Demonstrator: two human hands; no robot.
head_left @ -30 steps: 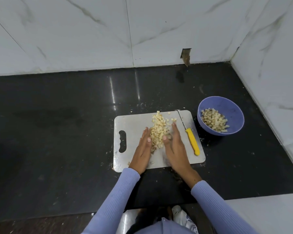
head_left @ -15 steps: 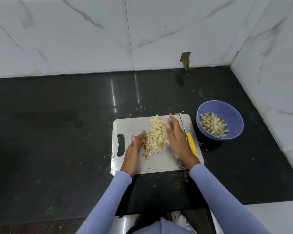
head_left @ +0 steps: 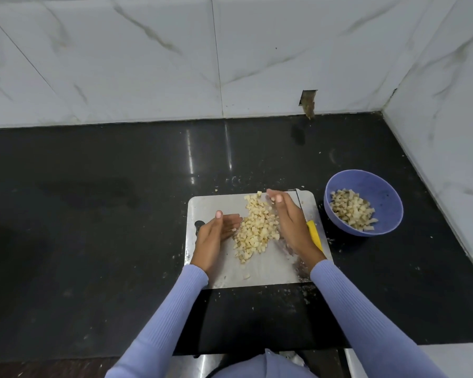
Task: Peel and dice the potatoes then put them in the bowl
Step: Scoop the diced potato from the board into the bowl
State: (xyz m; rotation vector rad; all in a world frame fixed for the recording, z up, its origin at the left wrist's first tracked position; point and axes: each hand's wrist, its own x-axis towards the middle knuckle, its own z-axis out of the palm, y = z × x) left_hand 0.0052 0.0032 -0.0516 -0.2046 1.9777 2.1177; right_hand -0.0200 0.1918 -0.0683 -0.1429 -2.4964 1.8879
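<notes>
Left hand cupped, fingers together, empty, beside the heap. Diced potato: small pale-yellow cubes piled mid cutting board. Right hand cupped likewise, empty. Purple bowl holds more cubes.

Between my fingers, one heap of diced potato; one board, one knife, one bowl beside.

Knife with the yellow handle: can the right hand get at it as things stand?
Probably yes. The knife lies on the board just right of the right hand, uncovered, though the wrist hides part of the handle.
</notes>
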